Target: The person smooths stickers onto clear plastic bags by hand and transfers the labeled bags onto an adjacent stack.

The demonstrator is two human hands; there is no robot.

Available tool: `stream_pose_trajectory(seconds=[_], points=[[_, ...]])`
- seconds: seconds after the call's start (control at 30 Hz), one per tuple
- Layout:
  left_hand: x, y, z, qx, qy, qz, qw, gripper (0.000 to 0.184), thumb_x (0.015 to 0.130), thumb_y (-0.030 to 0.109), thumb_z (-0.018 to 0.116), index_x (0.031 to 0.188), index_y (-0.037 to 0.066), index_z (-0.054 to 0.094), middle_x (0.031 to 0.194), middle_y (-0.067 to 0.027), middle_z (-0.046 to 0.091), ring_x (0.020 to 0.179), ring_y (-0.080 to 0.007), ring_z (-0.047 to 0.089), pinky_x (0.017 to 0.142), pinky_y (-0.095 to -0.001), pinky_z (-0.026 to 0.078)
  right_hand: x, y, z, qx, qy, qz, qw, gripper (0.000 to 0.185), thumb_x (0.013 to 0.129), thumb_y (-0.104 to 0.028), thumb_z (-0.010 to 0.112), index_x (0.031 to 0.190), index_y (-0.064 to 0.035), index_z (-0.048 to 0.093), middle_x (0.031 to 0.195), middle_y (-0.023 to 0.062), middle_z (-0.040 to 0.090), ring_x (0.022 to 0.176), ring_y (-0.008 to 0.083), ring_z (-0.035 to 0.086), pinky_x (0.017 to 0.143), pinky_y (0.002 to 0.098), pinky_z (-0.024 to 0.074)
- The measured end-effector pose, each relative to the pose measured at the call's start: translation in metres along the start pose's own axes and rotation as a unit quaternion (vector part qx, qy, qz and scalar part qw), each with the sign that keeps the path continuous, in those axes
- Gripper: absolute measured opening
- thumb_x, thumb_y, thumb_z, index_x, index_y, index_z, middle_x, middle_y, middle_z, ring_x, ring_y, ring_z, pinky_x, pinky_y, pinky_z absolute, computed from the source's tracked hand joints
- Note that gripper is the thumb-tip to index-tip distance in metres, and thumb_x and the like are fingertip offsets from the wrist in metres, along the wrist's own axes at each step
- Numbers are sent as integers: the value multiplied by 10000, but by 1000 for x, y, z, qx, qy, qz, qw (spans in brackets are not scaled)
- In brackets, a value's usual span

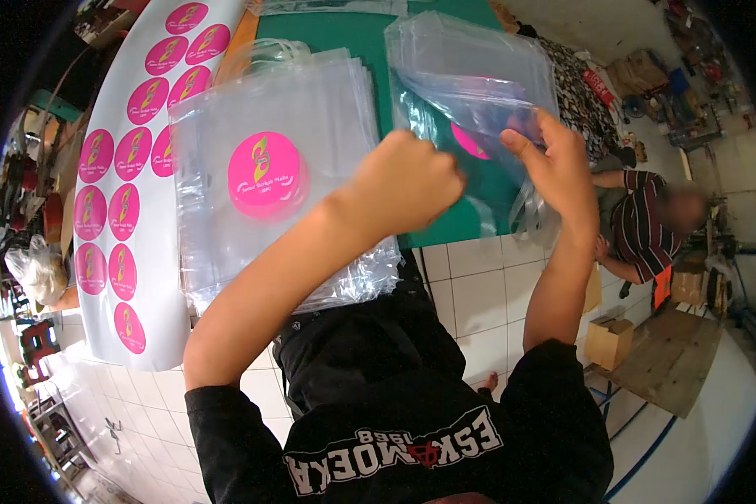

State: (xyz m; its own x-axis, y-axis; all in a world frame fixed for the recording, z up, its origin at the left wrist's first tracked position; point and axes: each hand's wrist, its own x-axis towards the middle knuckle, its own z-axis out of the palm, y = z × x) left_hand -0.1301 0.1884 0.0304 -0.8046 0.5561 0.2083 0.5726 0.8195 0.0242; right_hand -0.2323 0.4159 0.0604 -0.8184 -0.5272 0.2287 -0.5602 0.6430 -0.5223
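Left hand [412, 181] clenched between bag stacks; cannot tell if anything inside. Right hand [554, 160] pinching bag [470, 97] on right side of green table [342, 35]. Stickered stack [206, 223] under left forearm, sticker sheet [155, 227] beside it.

- Bright, fairly even light over the bench [449, 227]
- White glints on the plastic bags [206, 218] near its near edge
- Strong fisheye curve, black corners
- Right background dimmer, soft; one face blurred
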Motion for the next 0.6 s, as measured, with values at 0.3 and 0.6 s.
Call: stream_pose_trajectory(seconds=[0.3, 0.6], points=[[37, -31, -18, -83, 193, -5, 978, 116, 902, 224, 696, 917, 134, 767, 900, -98, 767, 823, -325, 745, 708, -441, 593, 19, 19, -10, 65, -43, -14, 997, 431, 964, -336, 784, 1223, 0, 708, 848, 168, 719, 681, 160, 602, 654, 364, 505], [9, -15, -7, -143, 191, 35, 970, 139, 921, 236, 715, 913, 97, 725, 902, -102, 763, 761, -318, 746, 670, -439, 604, -17, -21, 7, -79, -35, -16, 996, 383, 871, -217, 807, 1229, -95, 751, 972, 213, 749, 842, 400, 722, 752, 448, 557]])
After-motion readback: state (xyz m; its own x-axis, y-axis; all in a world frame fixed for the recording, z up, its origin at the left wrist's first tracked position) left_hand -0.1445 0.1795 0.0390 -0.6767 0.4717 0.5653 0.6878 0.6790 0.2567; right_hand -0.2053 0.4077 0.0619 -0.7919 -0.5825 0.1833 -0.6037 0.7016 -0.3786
